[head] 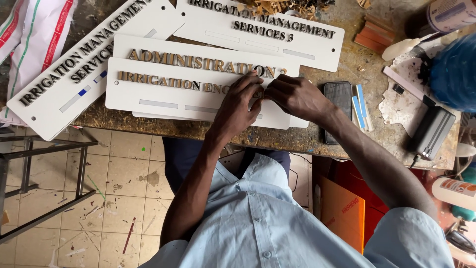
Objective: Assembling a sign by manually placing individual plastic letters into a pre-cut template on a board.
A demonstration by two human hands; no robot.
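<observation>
A white rectangular sign board (pixel 163 97) with raised gold-brown letters lies on the worn wooden workbench (pixel 342 64). My left hand (pixel 239 101) rests on its right part, fingers spread over the row of letters. My right hand (pixel 293 95) sits right beside it, fingertips pinched together at the same spot on the board. Whether a small letter is held between the fingers cannot be made out. A second lettered board (pixel 208 54) lies under the first one.
Two more lettered white boards (pixel 64 74) (pixel 267 30) lie at the back and left. A dark phone (pixel 338 106), blue-white strips (pixel 361 104), a black box (pixel 431 131), wood blocks (pixel 376 34) and a blue object (pixel 453 72) crowd the right. A metal frame (pixel 29 164) stands on the tiled floor.
</observation>
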